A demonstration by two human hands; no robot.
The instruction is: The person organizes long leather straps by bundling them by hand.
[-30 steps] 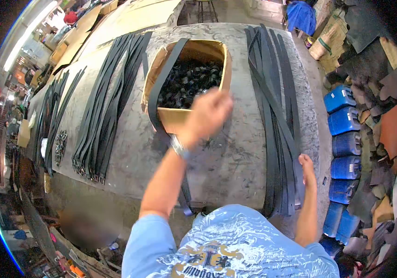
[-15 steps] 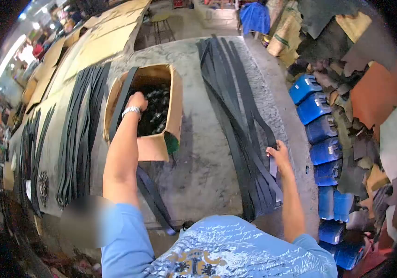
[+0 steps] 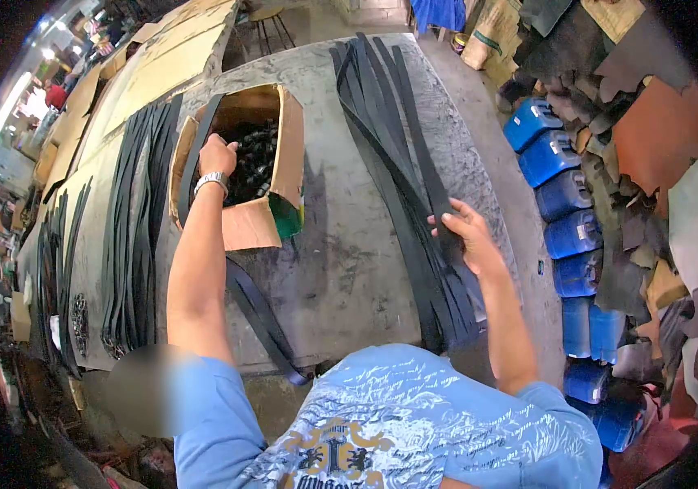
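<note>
In the head view, my left hand [image 3: 217,155] is closed over the left side of a cardboard box [image 3: 253,228]. Small shiny black pieces [image 3: 255,167] fill the box; what the fingers hold is hidden. A single black strap [image 3: 190,167] lies across the box's left side, beside that hand. On the right, my right hand [image 3: 470,232] has its thumb and fingers around one black strap [image 3: 424,151] of a long bundle [image 3: 390,191] lying along the table. Part of that strap is hidden by the hand.
More black straps [image 3: 143,220] lie left of the box on the grey table [image 3: 333,285]. One loose strap [image 3: 263,322] hangs at the near edge. Blue jerrycans [image 3: 553,159] line the floor to the right, beside piled leather pieces [image 3: 659,155].
My right hand has moved up and left along the strap bundle. My left hand has shifted from over the small black pieces towards the box's left side. The view has moved slightly.
</note>
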